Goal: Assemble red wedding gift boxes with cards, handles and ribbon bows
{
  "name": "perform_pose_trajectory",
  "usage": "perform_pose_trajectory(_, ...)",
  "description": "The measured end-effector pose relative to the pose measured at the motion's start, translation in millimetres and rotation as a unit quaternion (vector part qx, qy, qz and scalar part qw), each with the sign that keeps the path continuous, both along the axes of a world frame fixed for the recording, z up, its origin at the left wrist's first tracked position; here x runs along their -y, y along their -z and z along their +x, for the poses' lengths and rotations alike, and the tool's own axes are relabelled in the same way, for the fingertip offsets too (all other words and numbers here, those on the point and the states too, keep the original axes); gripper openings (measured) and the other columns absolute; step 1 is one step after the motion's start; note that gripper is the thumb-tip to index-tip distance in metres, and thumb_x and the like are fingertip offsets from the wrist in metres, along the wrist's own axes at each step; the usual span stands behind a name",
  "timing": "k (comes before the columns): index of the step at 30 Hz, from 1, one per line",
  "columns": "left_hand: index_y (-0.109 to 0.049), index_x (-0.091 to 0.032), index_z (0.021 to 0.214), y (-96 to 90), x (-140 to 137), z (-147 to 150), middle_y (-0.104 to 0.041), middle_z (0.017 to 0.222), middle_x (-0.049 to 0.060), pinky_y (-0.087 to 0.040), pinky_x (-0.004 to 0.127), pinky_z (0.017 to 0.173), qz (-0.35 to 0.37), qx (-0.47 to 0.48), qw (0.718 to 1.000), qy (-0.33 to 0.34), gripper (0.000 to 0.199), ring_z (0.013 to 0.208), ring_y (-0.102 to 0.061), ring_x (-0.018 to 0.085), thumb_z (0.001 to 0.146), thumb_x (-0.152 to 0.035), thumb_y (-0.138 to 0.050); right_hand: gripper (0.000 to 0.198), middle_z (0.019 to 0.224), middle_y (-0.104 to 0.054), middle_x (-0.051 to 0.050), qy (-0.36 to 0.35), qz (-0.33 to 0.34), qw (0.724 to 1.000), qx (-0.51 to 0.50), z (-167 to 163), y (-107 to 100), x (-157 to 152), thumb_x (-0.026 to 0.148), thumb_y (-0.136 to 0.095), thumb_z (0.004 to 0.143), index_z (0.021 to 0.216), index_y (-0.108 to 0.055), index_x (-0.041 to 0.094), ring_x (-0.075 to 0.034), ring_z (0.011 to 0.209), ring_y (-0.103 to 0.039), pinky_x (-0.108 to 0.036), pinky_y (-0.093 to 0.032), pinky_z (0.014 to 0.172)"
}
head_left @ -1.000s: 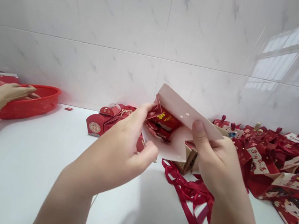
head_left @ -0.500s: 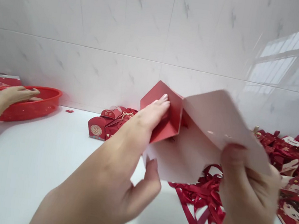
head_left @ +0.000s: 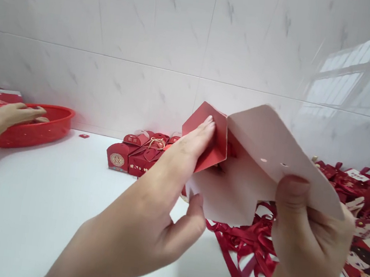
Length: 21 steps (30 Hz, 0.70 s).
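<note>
Between my hands, above the white table, is a partly folded cardboard gift box (head_left: 255, 153), red outside and whitish inside, tilted with its open side toward me. Two small holes show in its upper panel. My left hand (head_left: 158, 203) lays its fingers flat against a red end flap (head_left: 216, 147), while its thumb sits below at the lower white panel. On the other side my right hand (head_left: 308, 238) pinches the box's right edge, thumb on the white inner face and fingers hidden behind.
Finished red gift boxes (head_left: 142, 151) stand by the tiled wall. Loose red ribbons (head_left: 256, 240) lie under the box, with red bags and printed packaging (head_left: 366, 269) at right. At left, another person's hand (head_left: 16, 117) reaches into a red plastic basin (head_left: 52, 129). A small red scrap (head_left: 84, 136) lies nearby.
My left hand and the red flap have shifted slightly right, and the upper white panel has tilted a little. Both hands keep their hold. The other person's hand stays at the basin.
</note>
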<state>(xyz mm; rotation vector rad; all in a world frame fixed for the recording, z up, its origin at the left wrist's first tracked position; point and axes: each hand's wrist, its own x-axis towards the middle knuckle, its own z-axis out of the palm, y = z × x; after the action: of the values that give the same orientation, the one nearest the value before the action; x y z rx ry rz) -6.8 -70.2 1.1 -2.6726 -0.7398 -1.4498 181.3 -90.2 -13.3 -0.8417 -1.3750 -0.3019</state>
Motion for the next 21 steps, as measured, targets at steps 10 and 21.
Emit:
perform_pose_trajectory(10, -0.017, -0.032, 0.145, -2.4, 9, -10, -0.033, 0.147, -0.003, -0.037, 0.051, 0.108, 0.007, -0.025, 0.999, -0.033, 0.073, 0.131, -0.036, 0.036, 0.081, -0.02, -0.05, 0.031, 0.052, -0.048, 0.006, -0.032, -0.044, 0.997, 0.05, 8, -1, 13, 0.018, -0.053, 0.086, 0.111, -0.065, 0.033, -0.008, 0.038, -0.031, -0.023, -0.027, 0.037)
perform_pose_trajectory(21, -0.013, -0.04, 0.144, -8.0, 9, -8, -0.025, 0.148, -0.014, -0.042, 0.05, 0.108, 0.0, -0.013, 1.0, -0.013, 0.082, 0.135, -0.029, 0.038, 0.077, -0.02, -0.054, 0.037, 0.075, -0.066, 0.003, -0.028, -0.059, 0.997, 0.03, 8, 1, 16, 0.02, -0.055, 0.085, 0.114, -0.062, 0.043, -0.014, 0.056, -0.057, -0.026, -0.041, 0.049)
